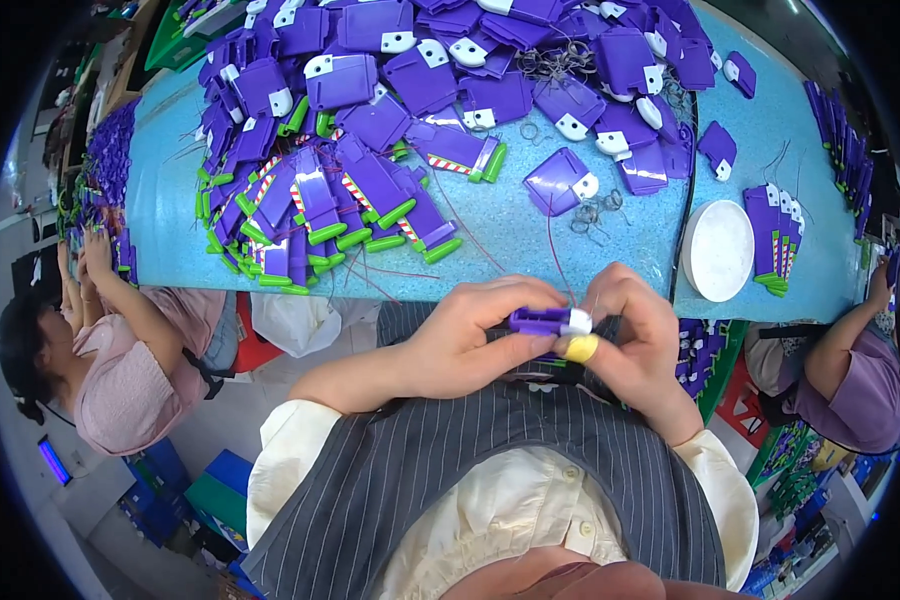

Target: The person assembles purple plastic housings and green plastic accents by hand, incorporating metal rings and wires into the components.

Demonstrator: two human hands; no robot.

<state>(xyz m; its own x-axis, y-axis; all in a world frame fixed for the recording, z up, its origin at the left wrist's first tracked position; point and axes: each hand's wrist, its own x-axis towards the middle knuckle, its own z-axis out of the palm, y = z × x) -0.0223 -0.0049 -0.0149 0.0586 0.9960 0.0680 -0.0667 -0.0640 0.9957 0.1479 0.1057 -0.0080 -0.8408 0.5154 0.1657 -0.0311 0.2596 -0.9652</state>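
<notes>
The purple part (535, 322) is near the centre of the frame, a bit right & below, held in front of your vest just off the near edge of the blue surface (620, 270). Your L hand (485, 325) grips it, thumb below & fingers above; your R hand (638, 325), w/ a yellow wrap (581, 348) on the thumb, is at its white end (577, 320), but can't tell whether those fingers pinch the part or a wire. A thin red wire (552, 245) runs up from there. Part looks like hard plastic: prob. light, stiff, a bit slick on the flat faces, so best held by the long edges, approx. mid-length. Wire looks soft & prob. the fragile bit; don't tug it or pinch it vs. the shell. More of the same lie in the purple pile (420, 75), upper middle; green-tipped pieces (320, 205), upper left; white bowl (688, 245), right of centre.
</notes>
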